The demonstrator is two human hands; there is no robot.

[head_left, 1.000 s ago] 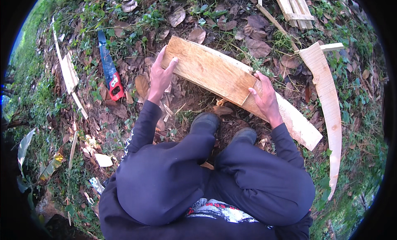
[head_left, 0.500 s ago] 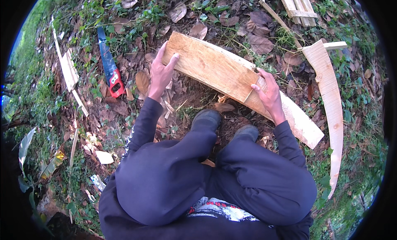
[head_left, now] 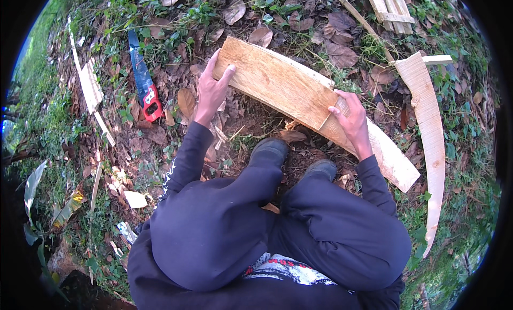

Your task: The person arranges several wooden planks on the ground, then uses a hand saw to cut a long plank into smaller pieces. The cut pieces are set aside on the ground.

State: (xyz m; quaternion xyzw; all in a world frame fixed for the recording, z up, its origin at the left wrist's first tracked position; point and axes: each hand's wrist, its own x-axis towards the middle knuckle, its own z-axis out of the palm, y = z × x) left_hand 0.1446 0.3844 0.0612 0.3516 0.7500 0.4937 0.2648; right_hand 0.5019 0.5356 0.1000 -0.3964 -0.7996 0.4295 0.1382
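A short wooden board (head_left: 278, 80) lies over a longer pale plank (head_left: 389, 156), both slanting down to the right in front of my boots. My left hand (head_left: 211, 91) grips the short board's left end, thumb on the upper face and fingers behind the edge. At the other end, my right hand (head_left: 354, 120) is closed round both pieces where the short board stops and the plank shows beyond it. Its thumb rests near that joint, and the fingers reach over the far edge. The plank's left part is hidden under the board.
A handsaw (head_left: 143, 77) with a red handle lies at the left. Farther left are split wood pieces (head_left: 91, 88). A curved plank (head_left: 430, 134) stretches along the right, and bundled slats (head_left: 389, 11) lie at the far right. Dry leaves and weeds cover the ground.
The whole view has shifted slightly. Both hands keep the same hold on the boards, and nothing has been let go.
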